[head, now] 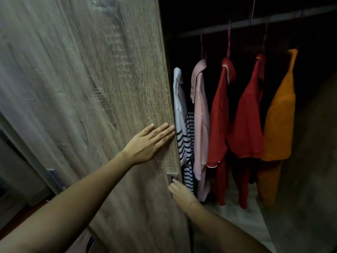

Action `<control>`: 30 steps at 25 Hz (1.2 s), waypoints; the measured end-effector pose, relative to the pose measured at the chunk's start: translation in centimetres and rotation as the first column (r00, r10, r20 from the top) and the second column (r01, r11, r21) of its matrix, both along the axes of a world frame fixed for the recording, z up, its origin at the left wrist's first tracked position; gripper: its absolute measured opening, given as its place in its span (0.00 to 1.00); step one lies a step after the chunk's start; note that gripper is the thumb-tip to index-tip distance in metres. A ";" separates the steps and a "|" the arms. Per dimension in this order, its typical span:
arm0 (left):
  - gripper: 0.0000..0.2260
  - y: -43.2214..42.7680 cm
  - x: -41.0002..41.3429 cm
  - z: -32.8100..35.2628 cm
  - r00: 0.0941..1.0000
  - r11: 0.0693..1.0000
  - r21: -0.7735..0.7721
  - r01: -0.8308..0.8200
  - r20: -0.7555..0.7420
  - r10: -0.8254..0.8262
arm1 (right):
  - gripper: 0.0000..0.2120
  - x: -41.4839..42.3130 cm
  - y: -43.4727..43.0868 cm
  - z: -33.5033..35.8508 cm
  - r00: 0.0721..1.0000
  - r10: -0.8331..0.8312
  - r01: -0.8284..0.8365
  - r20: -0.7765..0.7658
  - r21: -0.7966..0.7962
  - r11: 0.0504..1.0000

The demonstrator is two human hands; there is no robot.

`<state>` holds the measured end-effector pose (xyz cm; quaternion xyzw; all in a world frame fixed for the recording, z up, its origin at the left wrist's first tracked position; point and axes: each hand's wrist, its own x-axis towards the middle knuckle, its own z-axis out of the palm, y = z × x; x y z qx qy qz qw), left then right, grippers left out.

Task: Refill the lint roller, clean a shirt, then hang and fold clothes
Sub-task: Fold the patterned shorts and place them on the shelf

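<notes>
On the grey-brown woodgrain wardrobe door (91, 106), blurred toward the left, the left hand (147, 143) lies flat with open grip, while the right hand (179, 192) curls its fingers on the small metal handle (172, 177). Inside hang a white-and-navy striped shirt (184, 136), pink shirt (200, 125), two red garments (218, 121) and an orange one (279, 121) from a dark rail (255, 22); their hangers are barely legible.

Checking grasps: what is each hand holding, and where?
Left hand lies flat on the wardrobe door. Right hand touches the door's handle; grip unclear.

Hanging garments: two red (218, 114) (249, 125), one pink (200, 115), one orange (280, 121), one striped (184, 136).
</notes>
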<state>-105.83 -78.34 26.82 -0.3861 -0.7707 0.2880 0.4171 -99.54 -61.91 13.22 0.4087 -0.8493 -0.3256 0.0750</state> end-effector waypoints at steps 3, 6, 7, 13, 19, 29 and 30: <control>0.28 0.7 -0.7 0.1 0.997 0.998 0.000 0.069 -0.021 -0.069 | 0.21 -0.3 0.9 -0.7 0.998 0.036 -0.032 -0.056 0.072 0.997; 0.28 3.2 -0.6 0.2 0.992 0.992 0.002 0.128 -0.023 -0.128 | 0.20 -0.5 2.9 -1.7 0.992 0.038 -0.023 -0.123 0.126 0.992; 0.28 4.5 -0.6 0.3 0.988 0.988 0.007 0.152 -0.022 -0.152 | 0.20 -0.4 4.0 -2.0 0.992 0.029 -0.013 -0.126 0.124 0.992; 0.27 14.0 -1.0 -0.2 0.960 0.960 0.033 0.277 -0.057 -0.275 | 0.20 1.9 12.4 -2.0 0.983 -0.095 0.115 -0.157 0.124 0.986; 0.26 26.6 0.2 -0.2 0.934 0.935 0.023 0.354 -0.058 -0.352 | 0.22 4.4 23.5 -1.6 0.954 -0.279 0.294 -0.108 0.175 0.940; 0.26 44.0 2.7 -0.4 0.941 0.940 0.049 0.338 -0.043 -0.336 | 0.20 6.4 40.5 -1.7 0.936 -0.335 0.351 -0.107 0.209 0.913; 0.26 45.0 2.8 -0.4 0.942 0.941 0.050 0.335 -0.039 -0.334 | 0.20 6.5 41.4 -1.6 0.935 -0.337 0.353 -0.107 0.202 0.914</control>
